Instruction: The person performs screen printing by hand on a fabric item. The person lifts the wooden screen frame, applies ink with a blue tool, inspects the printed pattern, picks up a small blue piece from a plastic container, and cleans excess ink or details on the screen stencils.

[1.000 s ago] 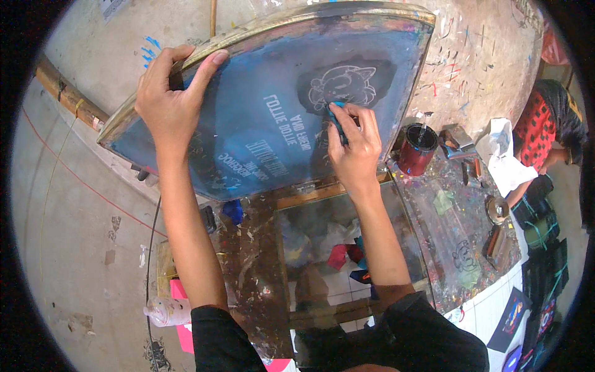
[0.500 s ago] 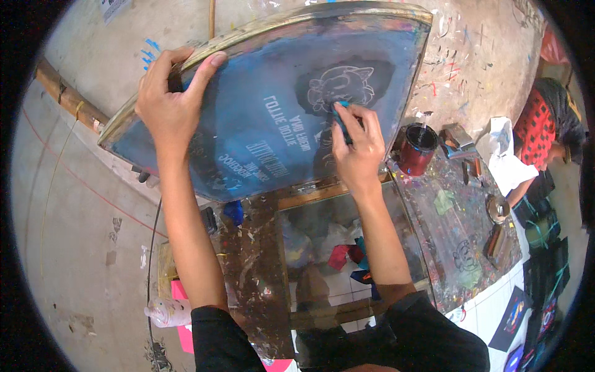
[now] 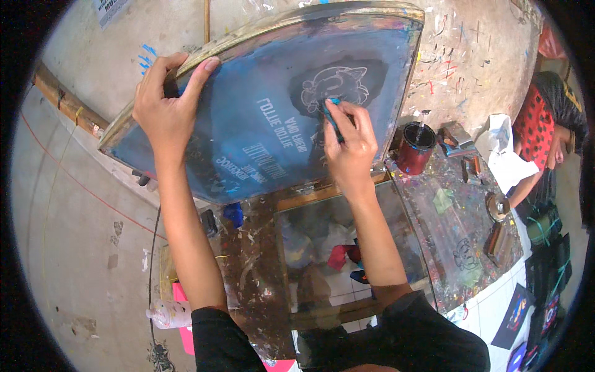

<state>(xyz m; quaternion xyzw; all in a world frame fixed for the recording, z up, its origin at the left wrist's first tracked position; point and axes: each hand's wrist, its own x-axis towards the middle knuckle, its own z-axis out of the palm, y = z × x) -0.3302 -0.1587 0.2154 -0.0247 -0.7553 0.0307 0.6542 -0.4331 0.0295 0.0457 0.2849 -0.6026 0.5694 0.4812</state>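
Note:
A screen-printing frame (image 3: 238, 93) with blue mesh stands tilted up in front of me. Pale lettering and an animal-head outline show on its mesh. My left hand (image 3: 166, 115) grips the upper left rim, thumb on the mesh side and fingers behind the edge. Pinched in my right hand (image 3: 352, 146) is a small teal cloth (image 3: 333, 111), pressed on the mesh at the lower edge of the animal head. A dark, wet-looking patch (image 3: 379, 69) surrounds that head. My fingers partly cover the cloth.
Below the frame lies a glass pane (image 3: 310, 248) in the worktable. To the right stand a dark red ink pot (image 3: 414, 155), a roll of tape (image 3: 497, 206) and squeegee-like tools (image 3: 499, 243). A plastic bottle (image 3: 168, 314) is at lower left. Another person (image 3: 538, 133) is at far right.
My right hand and the cloth have shifted slightly left and up along the animal head. The frame sits slightly further left in view. At far right, the other person's hands have moved.

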